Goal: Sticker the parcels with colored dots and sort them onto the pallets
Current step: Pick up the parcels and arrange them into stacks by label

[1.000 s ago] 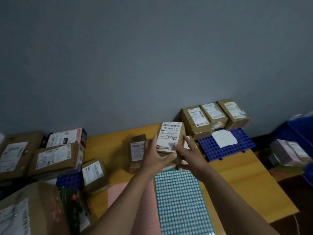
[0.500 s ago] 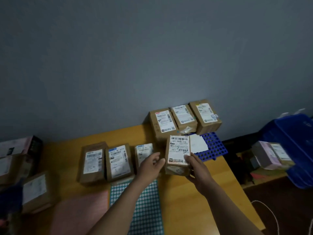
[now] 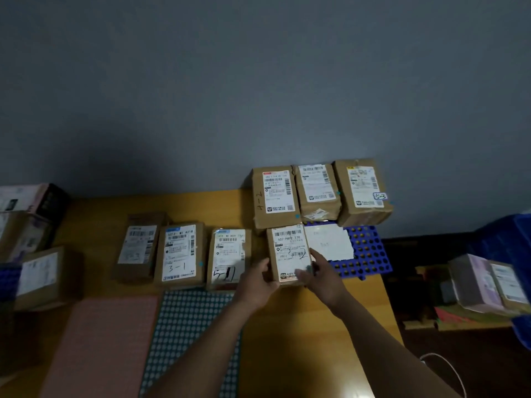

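Both hands close on one labelled parcel [image 3: 288, 254]: the left hand [image 3: 258, 282] curls round its lower left edge, and the right hand [image 3: 321, 278] grips the lower right corner, thumb lying over the label. A small teal dot [image 3: 309, 267] shows on the label just beside that thumb. Whether the parcel rests on the surface or is lifted slightly cannot be told.

Nearer the person than the hands, under the left forearm, lies a teal sticker sheet [image 3: 189, 340] covered in pale dots, with a pink sticker sheet [image 3: 100, 346] just to its left, both flat on the yellow table [image 3: 301, 354].

Level with the hands, to the left of the left hand, three parcels stand in a row: the closest marked parcel [image 3: 228, 258], then a middle parcel [image 3: 179, 254] with "3-1" handwritten on it, then an outer parcel [image 3: 138, 245]. To the right of the right hand lies the blue pallet [image 3: 370, 254], the held parcel at its left edge, with a white paper [image 3: 329, 242] lying on it just beyond the right fingers.

Beyond the hands, a back row of parcels [image 3: 317, 191] stands side by side against the grey wall [image 3: 258, 96], at the pallet's far end.

Well off to the left are stacked boxes [image 3: 43, 274]; well off to the right, lower down, more pale boxes [image 3: 485, 282] lie near a blue crate [image 3: 502, 239].
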